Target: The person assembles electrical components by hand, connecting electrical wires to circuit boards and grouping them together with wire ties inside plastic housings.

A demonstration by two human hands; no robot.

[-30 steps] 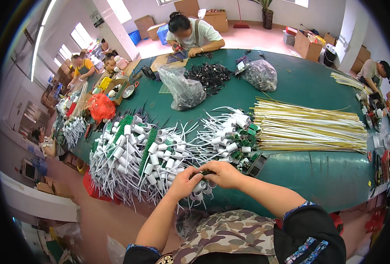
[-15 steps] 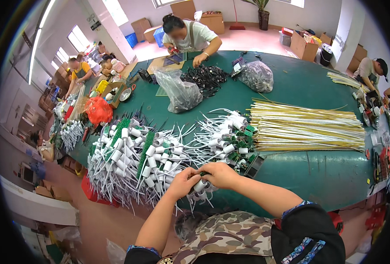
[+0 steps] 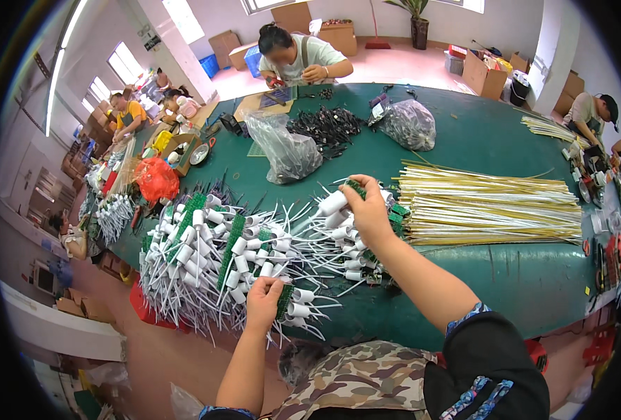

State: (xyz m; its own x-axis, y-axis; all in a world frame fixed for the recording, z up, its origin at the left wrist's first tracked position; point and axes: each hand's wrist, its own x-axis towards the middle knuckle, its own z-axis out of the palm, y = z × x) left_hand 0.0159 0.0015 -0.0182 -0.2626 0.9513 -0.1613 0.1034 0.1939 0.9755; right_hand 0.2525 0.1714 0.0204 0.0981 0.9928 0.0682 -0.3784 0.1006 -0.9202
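My left hand (image 3: 263,306) is closed on the end of a green circuit board (image 3: 284,299) near the table's front edge. White cylinders (image 3: 300,309) with white wires hang from that board. Raised farther off and to the right, my right hand (image 3: 370,215) pinches another green circuit board (image 3: 356,187), which carries white cylinders (image 3: 333,204). Beneath the right hand lies a smaller heap of like boards (image 3: 353,264), partly hidden by that hand. A large pile of green boards with white cylinders and wires (image 3: 205,259) spreads to the left of both hands.
A bundle of long white and yellow strips (image 3: 492,206) lies to the right on the green table (image 3: 478,280). Farther back are two clear plastic bags (image 3: 282,147), a heap of black parts (image 3: 328,126) and a red bag (image 3: 157,177). Across the table a person (image 3: 303,59) works.
My hands, together half a second ago, have parted. The right one has moved away from me and up with a board, while the left has shifted slightly left and nearer, holding another.
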